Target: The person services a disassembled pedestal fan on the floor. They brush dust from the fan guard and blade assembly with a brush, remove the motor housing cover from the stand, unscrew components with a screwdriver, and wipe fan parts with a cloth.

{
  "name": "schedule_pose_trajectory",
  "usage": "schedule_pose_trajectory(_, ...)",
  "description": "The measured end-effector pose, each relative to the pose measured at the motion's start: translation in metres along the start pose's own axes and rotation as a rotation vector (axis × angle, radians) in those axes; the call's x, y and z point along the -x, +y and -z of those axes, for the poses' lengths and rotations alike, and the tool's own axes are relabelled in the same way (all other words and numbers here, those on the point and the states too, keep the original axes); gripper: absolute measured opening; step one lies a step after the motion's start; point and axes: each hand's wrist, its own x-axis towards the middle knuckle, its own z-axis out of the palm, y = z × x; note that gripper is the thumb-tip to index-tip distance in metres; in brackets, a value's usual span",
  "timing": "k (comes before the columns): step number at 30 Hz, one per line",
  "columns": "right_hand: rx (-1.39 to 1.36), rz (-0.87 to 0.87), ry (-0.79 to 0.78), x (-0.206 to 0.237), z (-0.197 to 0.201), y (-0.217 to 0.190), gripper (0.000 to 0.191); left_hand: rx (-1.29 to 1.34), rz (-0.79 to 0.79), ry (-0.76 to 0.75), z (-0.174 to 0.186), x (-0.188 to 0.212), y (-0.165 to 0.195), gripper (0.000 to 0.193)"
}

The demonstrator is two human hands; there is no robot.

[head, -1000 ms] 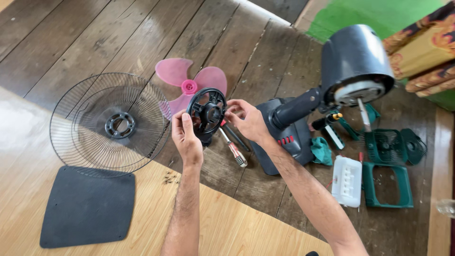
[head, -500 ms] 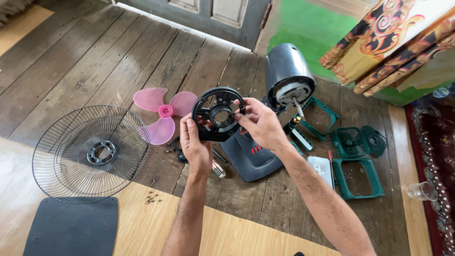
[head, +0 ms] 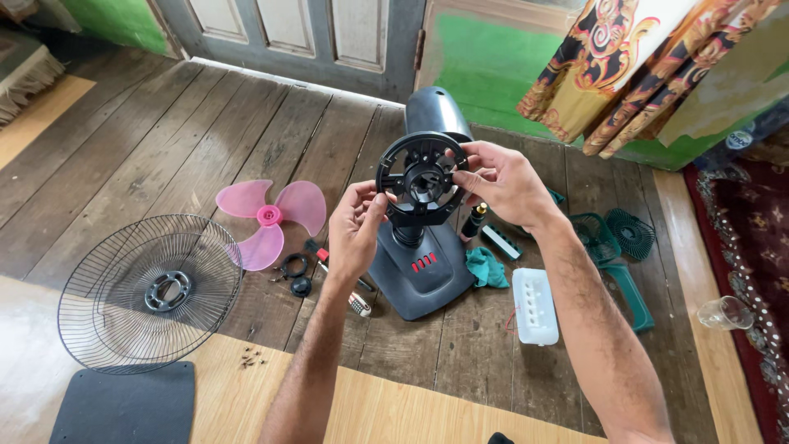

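A: Listing item one: black round fan mount ring, plastic, spoked, with a hub at its middle. Where is it?

B: Held up off the floor, in front of the fan's dark grey motor housing and above the grey fan base. The left hand grips its lower left rim, thumb on the front. The right hand pinches its right rim, fingertips reaching toward the hub. Both hands are closed on the ring.

A: Item two, fan parts on the wooden plank floor?

B: Pink three-blade fan blade, lying flat, left of the base. Wire fan guard, lying flat near the left edge of the floor, its rim just beside one pink blade. A dark grey flat panel at the lower left corner, on a pale board.

A: Small pieces?

B: A black ring and a black cap between blade and base. A screwdriver with a red and black handle just beside them. A scatter of small dark screws on the pale board, below the guard.

A: Right of the base?

B: Teal cloth touching the base edge. White plastic cover with a row of holes. Green plastic parts beyond it. A clear drinking glass lying on its side near the right edge.
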Motion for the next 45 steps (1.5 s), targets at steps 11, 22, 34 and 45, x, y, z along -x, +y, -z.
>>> schedule_pose_trajectory(11,0.046,-0.062,-0.177,0.001,0.051,0.021,0.027,-0.399,0.011,-0.024,-0.033,0.002,0.016,0.024)
schedule_pose_trajectory(22,-0.002,-0.097,-0.219,0.0,0.056,0.061,0.02,-0.566,0.031,-0.043,-0.039,0.015,-0.003,0.023)
schedule_pose_trajectory(34,-0.046,-0.088,-0.083,-0.013,0.042,0.073,0.032,-0.623,-0.027,0.03,-0.034,0.0,-0.015,0.024)
schedule_pose_trajectory(45,-0.112,0.01,0.067,-0.026,0.034,0.083,0.027,-0.664,-0.199,0.087,-0.035,-0.02,-0.023,0.021)
